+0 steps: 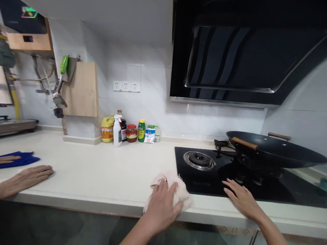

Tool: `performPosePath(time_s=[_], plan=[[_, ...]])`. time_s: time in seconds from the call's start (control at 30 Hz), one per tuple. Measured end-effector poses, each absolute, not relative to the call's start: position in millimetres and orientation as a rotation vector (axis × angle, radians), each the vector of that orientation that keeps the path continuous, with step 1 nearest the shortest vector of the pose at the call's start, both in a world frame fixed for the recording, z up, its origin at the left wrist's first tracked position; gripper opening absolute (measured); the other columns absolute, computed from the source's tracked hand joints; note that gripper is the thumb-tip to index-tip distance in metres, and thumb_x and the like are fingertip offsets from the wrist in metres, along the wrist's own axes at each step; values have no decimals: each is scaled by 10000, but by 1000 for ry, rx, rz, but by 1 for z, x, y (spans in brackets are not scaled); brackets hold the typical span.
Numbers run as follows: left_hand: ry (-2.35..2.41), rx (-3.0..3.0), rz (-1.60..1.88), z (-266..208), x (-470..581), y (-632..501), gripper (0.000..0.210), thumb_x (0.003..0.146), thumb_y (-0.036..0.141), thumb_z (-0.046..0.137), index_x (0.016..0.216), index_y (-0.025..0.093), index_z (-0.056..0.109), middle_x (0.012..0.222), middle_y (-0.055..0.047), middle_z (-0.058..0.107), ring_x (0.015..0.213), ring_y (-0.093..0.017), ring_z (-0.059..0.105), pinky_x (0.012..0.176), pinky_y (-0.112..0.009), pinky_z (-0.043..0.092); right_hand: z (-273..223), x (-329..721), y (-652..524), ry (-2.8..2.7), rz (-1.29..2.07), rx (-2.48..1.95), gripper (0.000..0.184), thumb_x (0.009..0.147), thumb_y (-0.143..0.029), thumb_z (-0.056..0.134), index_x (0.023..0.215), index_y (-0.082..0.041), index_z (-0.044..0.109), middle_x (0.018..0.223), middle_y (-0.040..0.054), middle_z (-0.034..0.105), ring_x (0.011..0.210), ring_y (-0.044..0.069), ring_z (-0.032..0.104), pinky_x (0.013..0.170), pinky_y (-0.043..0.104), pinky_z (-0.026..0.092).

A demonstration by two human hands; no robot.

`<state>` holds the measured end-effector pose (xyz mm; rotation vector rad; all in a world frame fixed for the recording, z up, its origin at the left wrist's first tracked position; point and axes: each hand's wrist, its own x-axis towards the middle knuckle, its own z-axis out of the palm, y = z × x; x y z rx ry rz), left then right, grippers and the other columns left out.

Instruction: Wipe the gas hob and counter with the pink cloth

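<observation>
My left hand (163,201) presses down on a pale pink cloth (182,194), its fingers bent over the bunched fabric. The cloth lies at the counter's front edge, against the near left corner of the black gas stove (201,183). My right hand (240,197) rests on the stove's front edge with fingers spread and nothing in them. A large black wok (276,151) with wooden handles sits on the right burner, beyond my right hand. The left burner (199,160) is bare.
At the left, another person's hand (33,177) lies on the white counter (102,170), the other on a blue cloth (28,159). Along the wall stand a spray bottle (117,132), a yellow jug (107,131), jars and packets. A range hood (224,61) overhangs the stove.
</observation>
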<state>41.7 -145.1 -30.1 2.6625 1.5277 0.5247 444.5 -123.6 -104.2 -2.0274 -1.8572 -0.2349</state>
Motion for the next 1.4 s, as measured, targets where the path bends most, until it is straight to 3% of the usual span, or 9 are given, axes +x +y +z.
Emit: performPosePath(time_s=[0.43, 0.87, 1.4], plan=[[1363, 2636, 469, -24, 35, -158, 664, 857, 443, 585, 1477, 291, 401, 1566, -144, 362, 1482, -361, 224, 1171, -611, 204, -106, 445, -122, -1866, -212, -2022, 541, 956, -575, 289, 1385, -359, 536, 1524, -9, 439, 1453, 252, 319, 1182, 554, 233], [1128, 2660, 389, -25, 94, -135, 833, 801, 654, 569, 1522, 351, 283, 1659, -116, 88, 1505, -412, 2, 1158, -667, 104, -102, 438, -124, -1869, -238, -2046, 537, 959, -528, 281, 1398, -333, 521, 1532, 2, 428, 1460, 238, 304, 1182, 545, 218], [1187, 2622, 421, -14, 121, -133, 872, 789, 724, 521, 1523, 314, 290, 1635, -119, 194, 1506, -386, 74, 1158, -655, 83, -83, 426, -134, -1851, -133, -2121, 516, 985, -483, 282, 1420, -300, 493, 1560, 15, 383, 1470, 233, 267, 1183, 516, 183]])
